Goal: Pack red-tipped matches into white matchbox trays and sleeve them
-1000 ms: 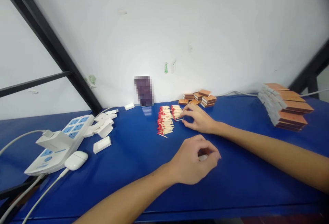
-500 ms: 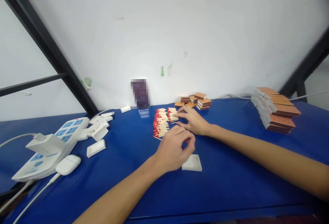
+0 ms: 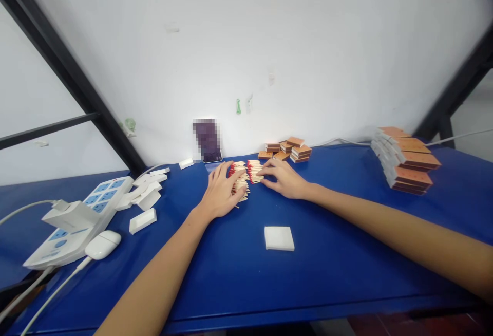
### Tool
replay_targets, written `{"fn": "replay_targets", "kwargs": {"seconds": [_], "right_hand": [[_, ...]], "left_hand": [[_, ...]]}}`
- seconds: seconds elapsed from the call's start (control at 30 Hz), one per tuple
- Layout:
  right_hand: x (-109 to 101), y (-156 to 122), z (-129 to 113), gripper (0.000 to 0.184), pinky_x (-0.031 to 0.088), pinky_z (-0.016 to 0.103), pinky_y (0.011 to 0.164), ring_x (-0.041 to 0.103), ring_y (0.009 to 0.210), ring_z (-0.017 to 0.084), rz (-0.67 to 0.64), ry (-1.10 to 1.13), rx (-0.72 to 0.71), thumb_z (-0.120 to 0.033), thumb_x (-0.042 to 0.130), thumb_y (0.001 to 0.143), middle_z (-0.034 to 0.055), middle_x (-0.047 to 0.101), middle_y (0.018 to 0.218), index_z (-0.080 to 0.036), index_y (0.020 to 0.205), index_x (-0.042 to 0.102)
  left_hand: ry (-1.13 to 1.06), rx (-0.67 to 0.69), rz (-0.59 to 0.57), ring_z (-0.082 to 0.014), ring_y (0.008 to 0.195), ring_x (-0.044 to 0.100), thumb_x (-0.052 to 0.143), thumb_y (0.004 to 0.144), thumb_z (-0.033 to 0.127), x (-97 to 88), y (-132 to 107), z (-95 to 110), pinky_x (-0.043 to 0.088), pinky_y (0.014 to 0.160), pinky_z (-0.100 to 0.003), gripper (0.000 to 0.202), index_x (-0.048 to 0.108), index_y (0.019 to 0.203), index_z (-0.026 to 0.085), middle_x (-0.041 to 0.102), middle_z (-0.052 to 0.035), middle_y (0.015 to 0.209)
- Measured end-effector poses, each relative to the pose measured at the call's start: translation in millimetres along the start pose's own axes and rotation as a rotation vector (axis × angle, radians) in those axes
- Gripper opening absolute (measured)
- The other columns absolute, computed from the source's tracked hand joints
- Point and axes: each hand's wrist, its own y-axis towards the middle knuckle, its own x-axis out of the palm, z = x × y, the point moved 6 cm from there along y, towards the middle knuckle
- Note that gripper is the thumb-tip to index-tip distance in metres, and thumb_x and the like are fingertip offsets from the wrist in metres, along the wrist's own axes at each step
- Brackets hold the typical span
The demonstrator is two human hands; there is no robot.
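Note:
My left hand (image 3: pixel 223 189) lies over the left side of a larger pile of red-tipped matches (image 3: pixel 241 187), fingers spread and thumb along the pile's near right part. It hides many of the match heads. Against the right edge of a smaller bundle of matches (image 3: pixel 254 170) rests my right hand (image 3: pixel 287 179), its thumb and fingers apart. The bundle lies on the blue table between the two hands. Nearer to me is a white matchbox tray (image 3: pixel 279 238), flat on the table and touched by neither hand.
Orange-brown matchboxes (image 3: pixel 300 151) are piled by the wall; a taller matchbox stack (image 3: pixel 414 161) stands at right. White trays (image 3: pixel 146 192) lie at left beside a power strip (image 3: pixel 96 207) with a charger and a white earphone case (image 3: pixel 102 245). A blurred phone (image 3: pixel 208 141) leans on the wall.
My left hand has moved away from above the white tray, left and forward onto the larger match pile, and its fingers have spread. My right hand stays beside the smaller bundle.

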Motion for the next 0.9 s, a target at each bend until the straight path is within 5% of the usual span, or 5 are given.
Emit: {"fn": "replay_targets", "kwargs": {"seconds": [0.4,0.5,0.57,0.67,0.9], "right_hand": [[-3,-2,-2,0.023,0.046,0.043,0.093,0.057,0.105,0.026,0.034,0.004,-0.015,-0.022,0.06,0.088,0.0119,0.06,0.111,-0.02,0.108,0.071],[-4,-2,-4,0.037,0.044,0.046,0.101,0.053,0.118,0.029,0.045,-0.005,-0.039,-0.024,0.06,0.087,0.0145,0.056,0.125,-0.019,0.124,0.064],[-2,-2,-4,0.044,0.041,0.049,0.105,0.05,0.124,0.03,0.022,0.004,-0.06,-0.026,0.058,0.089,0.0144,0.055,0.133,-0.02,0.133,0.057],[1,-2,-3,0.04,0.042,0.052,0.104,0.051,0.124,0.03,-0.001,0.026,-0.081,-0.027,0.055,0.092,0.0129,0.058,0.133,-0.023,0.132,0.059],[2,-1,-7,0.041,0.041,0.051,0.107,0.051,0.129,0.028,-0.039,0.034,-0.137,-0.029,0.056,0.094,0.0131,0.056,0.139,-0.021,0.134,0.058]], "left_hand": [[-0.1,-0.027,0.068,-0.0311,0.133,0.038,0.045,0.097,0.041,-1.6,0,-5,0.034,0.109,-0.053,0.04,0.054,0.133,0.025,0.041,-0.0115,0.143],[-0.127,-0.047,0.183,-0.0263,0.116,0.049,0.043,0.099,0.035,-10.5,1,-3,0.038,0.1,-0.047,0.032,0.062,0.121,0.022,0.054,-0.01,0.124],[-0.118,-0.084,0.291,-0.0232,0.098,0.052,0.042,0.098,0.031,-18.3,0,-3,0.038,0.09,-0.043,0.027,0.067,0.096,0.019,0.061,-0.007,0.1],[-0.102,-0.095,0.385,-0.0197,0.078,0.049,0.04,0.097,0.027,-25.4,0,0,0.034,0.079,-0.039,0.038,0.053,0.063,0.017,0.054,-0.003,0.07],[-0.171,-0.019,0.373,-0.0136,0.056,0.041,0.038,0.098,0.026,-24.7,-2,7,0.032,0.065,-0.031,0.04,0.039,0.059,0.019,0.044,0.002,0.056]]}}
